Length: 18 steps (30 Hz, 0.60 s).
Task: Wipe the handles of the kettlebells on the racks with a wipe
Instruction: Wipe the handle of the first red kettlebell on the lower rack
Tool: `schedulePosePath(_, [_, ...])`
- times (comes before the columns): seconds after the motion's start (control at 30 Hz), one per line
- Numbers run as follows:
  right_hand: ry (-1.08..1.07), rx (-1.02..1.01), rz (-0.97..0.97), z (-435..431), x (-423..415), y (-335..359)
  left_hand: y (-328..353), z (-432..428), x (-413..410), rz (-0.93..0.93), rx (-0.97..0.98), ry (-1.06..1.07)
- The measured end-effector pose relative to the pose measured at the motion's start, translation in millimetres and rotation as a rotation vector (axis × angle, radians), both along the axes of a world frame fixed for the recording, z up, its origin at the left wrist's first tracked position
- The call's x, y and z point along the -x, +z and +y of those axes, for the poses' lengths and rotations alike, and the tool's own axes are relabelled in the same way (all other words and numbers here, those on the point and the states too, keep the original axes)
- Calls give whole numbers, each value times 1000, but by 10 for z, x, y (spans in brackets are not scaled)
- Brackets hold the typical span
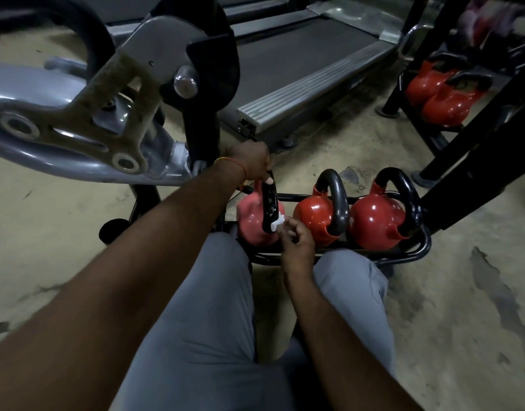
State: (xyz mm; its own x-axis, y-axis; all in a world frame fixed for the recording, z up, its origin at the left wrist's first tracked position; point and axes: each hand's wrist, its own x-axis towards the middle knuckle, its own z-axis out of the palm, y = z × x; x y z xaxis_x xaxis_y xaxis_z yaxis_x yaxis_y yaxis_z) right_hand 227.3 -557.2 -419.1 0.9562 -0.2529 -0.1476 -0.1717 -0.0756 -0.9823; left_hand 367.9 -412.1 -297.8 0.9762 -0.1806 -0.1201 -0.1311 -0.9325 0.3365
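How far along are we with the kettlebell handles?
I cannot tell which handles are already wiped. In hand: the left hand grips the handle of the left kettlebell while the right hand pinches the wipe against its lower part. Probably left: the middle kettlebell, the right kettlebell, and two kettlebells on the far rack.

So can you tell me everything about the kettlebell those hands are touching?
It is the leftmost kettlebell of three in a low black rack on the floor. Its round body looks pinkish red, its looped handle black with pale scuffs. The left hand holds the handle's top; the right hand pinches a small white wipe against its lower end.
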Motion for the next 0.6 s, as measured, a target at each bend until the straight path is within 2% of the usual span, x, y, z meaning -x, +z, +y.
schedulePosePath(0.13, [111, -189, 152, 8, -249, 218, -11, -7, -24, 7, -18, 6])
schedulePosePath(0.23, [181, -222, 326, 50, -513, 445, -24, 4, -30, -2, -29, 20])
schedulePosePath(0.3, [153, -252, 364, 68, -706, 559, -22, 13, -25, -8, -28, 38])
schedulePosePath(0.4, [101, -248, 295, 69, -868, 751, -44, 6, -44, -17, -38, 50])
schedulePosePath(0.53, [141, -151, 106, 50, -612, 667, -84, -26, -84, -19, -71, 72])
schedulePosePath(0.6, [123, -14, -12, 26, -421, 530, -97, -58, -76, -27, -66, 87])
